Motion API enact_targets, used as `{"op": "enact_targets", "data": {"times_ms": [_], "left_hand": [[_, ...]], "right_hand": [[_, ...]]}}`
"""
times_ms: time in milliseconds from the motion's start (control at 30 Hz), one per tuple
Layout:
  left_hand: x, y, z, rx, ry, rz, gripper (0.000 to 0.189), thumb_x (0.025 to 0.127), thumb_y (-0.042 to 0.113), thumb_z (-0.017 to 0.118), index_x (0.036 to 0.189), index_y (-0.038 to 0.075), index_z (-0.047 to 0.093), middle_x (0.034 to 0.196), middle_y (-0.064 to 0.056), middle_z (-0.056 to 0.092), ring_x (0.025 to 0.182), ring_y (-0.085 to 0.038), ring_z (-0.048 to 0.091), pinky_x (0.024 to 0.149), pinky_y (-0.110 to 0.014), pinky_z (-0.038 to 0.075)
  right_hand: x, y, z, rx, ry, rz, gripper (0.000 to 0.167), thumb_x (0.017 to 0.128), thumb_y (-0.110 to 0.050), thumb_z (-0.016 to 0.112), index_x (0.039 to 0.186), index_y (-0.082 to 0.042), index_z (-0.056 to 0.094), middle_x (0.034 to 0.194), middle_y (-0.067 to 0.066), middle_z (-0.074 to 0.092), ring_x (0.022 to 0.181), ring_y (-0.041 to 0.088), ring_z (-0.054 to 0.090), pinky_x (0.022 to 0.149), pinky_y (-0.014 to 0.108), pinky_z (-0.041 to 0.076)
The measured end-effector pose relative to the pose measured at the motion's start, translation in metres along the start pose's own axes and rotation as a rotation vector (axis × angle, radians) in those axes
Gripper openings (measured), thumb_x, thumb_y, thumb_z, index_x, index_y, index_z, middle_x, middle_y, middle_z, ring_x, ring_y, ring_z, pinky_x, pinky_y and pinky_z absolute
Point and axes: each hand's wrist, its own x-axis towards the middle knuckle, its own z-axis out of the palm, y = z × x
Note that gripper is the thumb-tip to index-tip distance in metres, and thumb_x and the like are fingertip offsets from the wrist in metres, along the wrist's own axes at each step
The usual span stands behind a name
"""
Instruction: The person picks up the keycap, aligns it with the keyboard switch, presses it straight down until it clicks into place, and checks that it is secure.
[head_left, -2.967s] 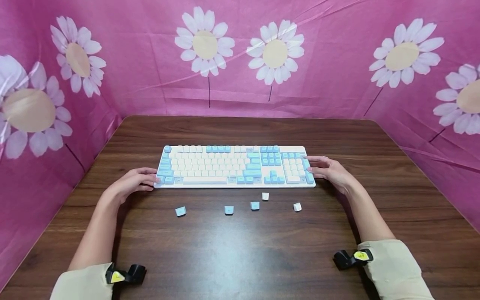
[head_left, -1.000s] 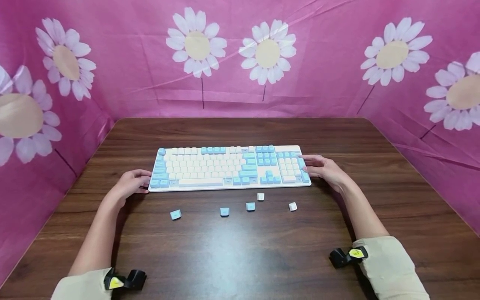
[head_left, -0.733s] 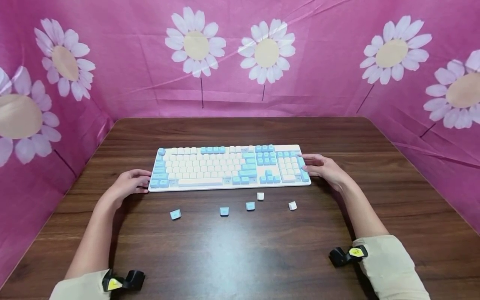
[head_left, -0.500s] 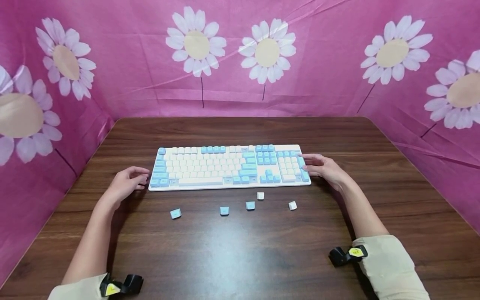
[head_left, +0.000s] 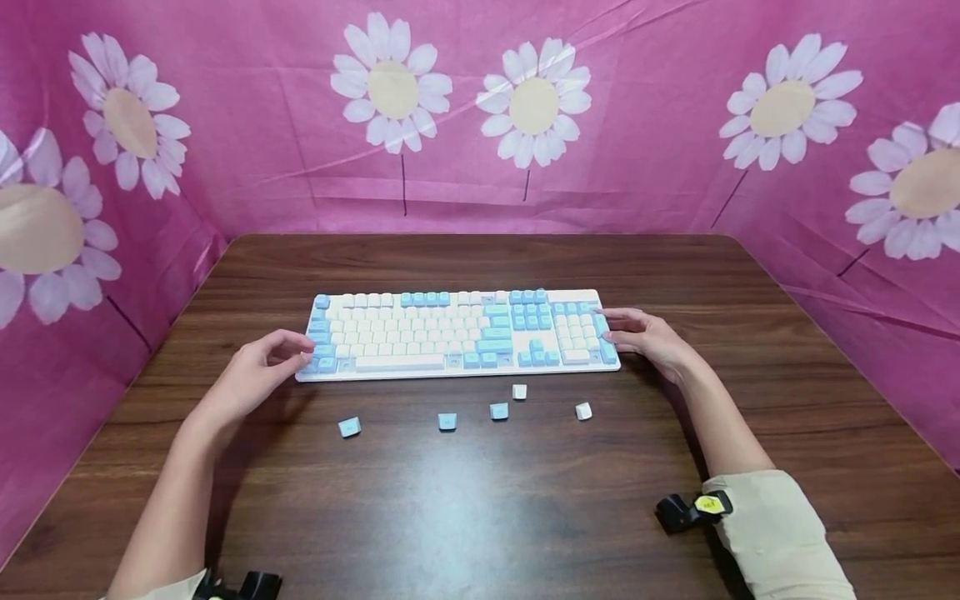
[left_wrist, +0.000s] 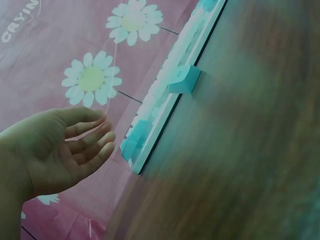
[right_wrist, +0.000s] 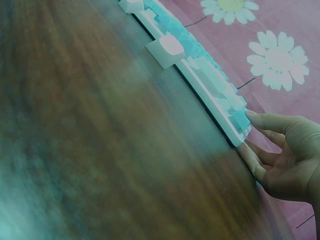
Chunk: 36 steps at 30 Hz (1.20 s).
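A white-and-blue keyboard [head_left: 420, 335] lies on the table, with a few bare spots among its keys. My left hand [head_left: 258, 371] hovers over its left end, fingers loosely bent around nothing; the left wrist view shows the hand [left_wrist: 62, 150] raised off the board. At the opposite end my right hand [head_left: 654, 343] grips the keyboard's edge, its thumb against the corner key in the right wrist view. In front of the board lie three blue keycaps, the left [head_left: 349, 427], middle [head_left: 447, 422] and right one [head_left: 498, 411], plus two white keycaps [head_left: 520, 392].
The brown wooden table [head_left: 450, 517] extends around the keyboard on all sides. Pink cloth [head_left: 480, 192] printed with daisies hangs behind and beside it. A black wrist mount [head_left: 692, 512] sits on the right sleeve [head_left: 776, 525].
Over the last three seconds the keyboard's left end has turned slightly nearer. My left hand has let go of that edge and risen above it. The right hand has kept its grip.
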Motion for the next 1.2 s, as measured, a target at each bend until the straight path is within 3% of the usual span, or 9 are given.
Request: {"op": "enact_targets", "data": {"times_ms": [133,300,633,800,900,1200], "left_hand": [[-0.002,0.004,0.002,0.055,-0.014,0.048,0.025,0.093,0.020,0.057,0.108,0.000,0.059,0.104,-0.014,0.062,0.090,-0.025,0.055,0.076,-0.031,0.042],[-0.005,0.006,0.005,0.048,-0.038,0.075,0.021,0.090,0.017,0.060,0.105,0.002,0.061,0.101,-0.011,0.062,0.086,-0.021,0.056,0.074,-0.029,0.044],[-0.009,0.002,0.015,-0.090,-0.271,0.110,0.029,0.080,0.019,0.072,0.102,0.004,0.061,0.091,-0.008,0.061,0.083,-0.017,0.056,0.071,-0.027,0.044],[-0.009,0.000,0.021,-0.144,-0.391,0.170,0.030,0.079,0.017,0.074,0.101,0.003,0.059,0.092,-0.009,0.060,0.080,-0.019,0.054,0.069,-0.028,0.045],[-0.009,-0.001,0.025,-0.132,-0.433,0.186,0.030,0.078,0.019,0.075,0.101,0.006,0.060,0.091,-0.008,0.058,0.078,-0.019,0.052,0.067,-0.027,0.044],[-0.009,0.001,0.031,-0.107,-0.503,0.138,0.033,0.076,0.021,0.077,0.099,0.006,0.059,0.089,-0.007,0.054,0.073,-0.016,0.050,0.062,-0.025,0.043]], "right_hand": [[0.000,0.000,0.000,0.003,-0.003,0.002,0.059,0.087,-0.010,0.064,0.137,0.003,0.036,0.128,0.023,0.039,0.094,0.010,0.054,0.079,0.024,0.046],[0.000,0.000,0.000,0.005,-0.002,-0.001,0.060,0.087,-0.011,0.064,0.137,0.003,0.036,0.129,0.023,0.038,0.094,0.010,0.055,0.080,0.024,0.046],[-0.002,-0.001,-0.001,0.006,-0.006,0.011,0.060,0.088,-0.010,0.063,0.139,0.001,0.035,0.132,0.023,0.036,0.095,0.009,0.054,0.080,0.024,0.046],[-0.002,-0.001,-0.001,0.004,-0.004,0.015,0.060,0.088,-0.011,0.063,0.139,0.001,0.035,0.131,0.024,0.037,0.094,0.009,0.055,0.080,0.024,0.046],[-0.002,0.000,-0.001,0.002,-0.004,0.013,0.060,0.088,-0.011,0.064,0.139,0.001,0.035,0.131,0.024,0.036,0.095,0.009,0.055,0.080,0.024,0.046],[-0.001,-0.001,0.000,0.001,-0.011,0.000,0.061,0.087,-0.011,0.064,0.138,0.003,0.034,0.129,0.024,0.037,0.094,0.009,0.055,0.080,0.024,0.046]]}}
